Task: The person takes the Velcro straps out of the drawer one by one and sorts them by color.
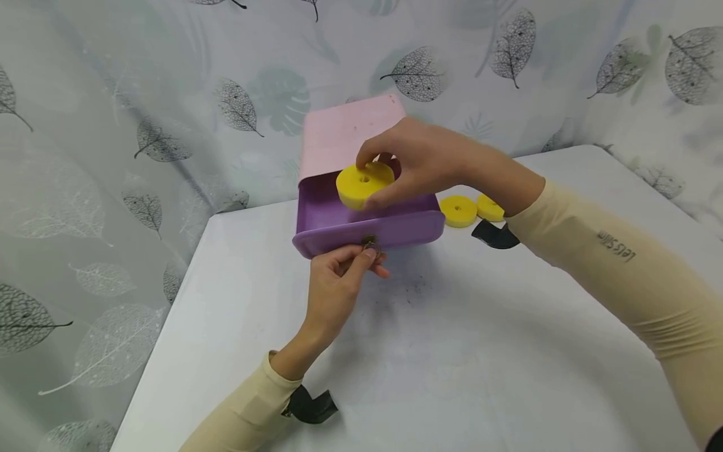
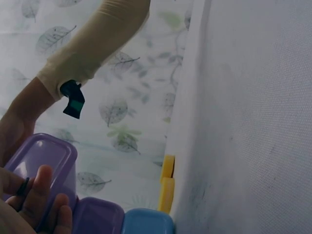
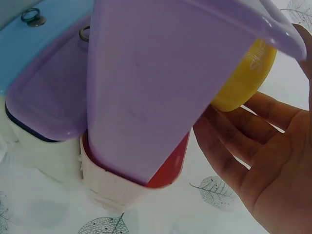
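Observation:
My right hand (image 1: 423, 157) grips a thick yellow disc (image 1: 351, 191) with a small central hole, fingers on top and thumb at the near edge. The disc is above the opening of a purple drawer (image 1: 390, 229), which is pulled out of a pink cabinet (image 1: 350, 135). At the drawer's front, my left hand (image 1: 333, 289) pinches its metal ring pull (image 2: 22, 186) between thumb and fingers. The right wrist view shows raised lettering on the disc's side, partly hidden behind the drawer.
Two more yellow discs (image 1: 458, 211) lie on the white table (image 1: 254, 301), right of the cabinet. Below the open drawer are a second purple drawer (image 3: 53, 92) and a blue drawer (image 3: 44, 39), both pushed in. A leaf-patterned curtain (image 1: 186, 75) hangs behind.

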{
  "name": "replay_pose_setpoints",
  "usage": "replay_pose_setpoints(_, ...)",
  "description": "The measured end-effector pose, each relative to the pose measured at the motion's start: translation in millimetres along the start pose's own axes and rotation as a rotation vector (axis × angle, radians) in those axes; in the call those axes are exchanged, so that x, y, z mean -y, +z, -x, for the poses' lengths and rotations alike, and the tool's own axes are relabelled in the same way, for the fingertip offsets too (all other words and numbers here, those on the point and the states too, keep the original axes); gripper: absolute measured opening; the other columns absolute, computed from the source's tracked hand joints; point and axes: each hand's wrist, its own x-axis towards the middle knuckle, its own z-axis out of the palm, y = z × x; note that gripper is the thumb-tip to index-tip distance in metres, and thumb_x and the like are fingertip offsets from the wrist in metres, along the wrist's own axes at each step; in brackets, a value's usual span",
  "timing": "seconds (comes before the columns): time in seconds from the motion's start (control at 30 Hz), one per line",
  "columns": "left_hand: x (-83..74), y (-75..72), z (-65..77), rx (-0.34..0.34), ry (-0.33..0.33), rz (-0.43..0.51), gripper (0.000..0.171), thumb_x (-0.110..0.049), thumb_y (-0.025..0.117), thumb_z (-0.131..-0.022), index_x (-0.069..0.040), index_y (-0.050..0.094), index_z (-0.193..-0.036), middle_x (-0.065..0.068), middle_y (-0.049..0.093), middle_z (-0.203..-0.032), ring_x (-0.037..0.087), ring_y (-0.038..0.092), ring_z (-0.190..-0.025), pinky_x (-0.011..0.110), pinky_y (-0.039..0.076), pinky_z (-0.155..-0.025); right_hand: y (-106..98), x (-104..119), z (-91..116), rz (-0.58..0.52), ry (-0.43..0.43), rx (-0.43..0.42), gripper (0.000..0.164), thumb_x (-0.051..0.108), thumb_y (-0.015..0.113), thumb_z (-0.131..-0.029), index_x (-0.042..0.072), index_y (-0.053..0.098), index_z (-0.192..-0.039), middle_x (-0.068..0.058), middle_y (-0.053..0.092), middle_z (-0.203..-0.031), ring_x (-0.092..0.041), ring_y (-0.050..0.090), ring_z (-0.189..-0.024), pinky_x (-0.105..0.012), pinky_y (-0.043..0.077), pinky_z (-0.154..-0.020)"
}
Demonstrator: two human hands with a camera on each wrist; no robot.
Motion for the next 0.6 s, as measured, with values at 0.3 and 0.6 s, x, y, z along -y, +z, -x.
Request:
replay_pose_setpoints(0.3, 0.4, -1.1, 0.5, -0.002, 0.003, -0.001, 0.022, -0.014, 0.064, -0.103, 0.003, 0.077, -0.097, 0.014, 0.074, -0.077, 0.029, 0.075, -0.096, 0.042, 0.051, -0.1, -6.1, -1.4, 5.4, 0.001, 0.05, 0.005, 0.041, 0.03, 0.086, -0.084, 0.007, 0.073, -0.115, 0.0, 0.068, -0.093, -0.017, 0.057, -0.073, -0.032, 0.05, -0.069)
replay_pose_setpoints(0.6, 0.8, -0.3, 0.4, -0.001, -0.002, 0.005, 0.023, -0.015, 0.064, -0.103, 0.003, 0.077, -0.096, 0.014, 0.074, -0.077, 0.03, 0.075, -0.096, 0.043, 0.051, -0.101, -12.3, -3.4, 11.8, -0.003, 0.09, -0.002, 0.043, 0.03, 0.087, -0.083, 0.007, 0.072, -0.115, 0.0, 0.071, -0.102, -0.018, 0.064, -0.085, -0.031, 0.057, -0.075)
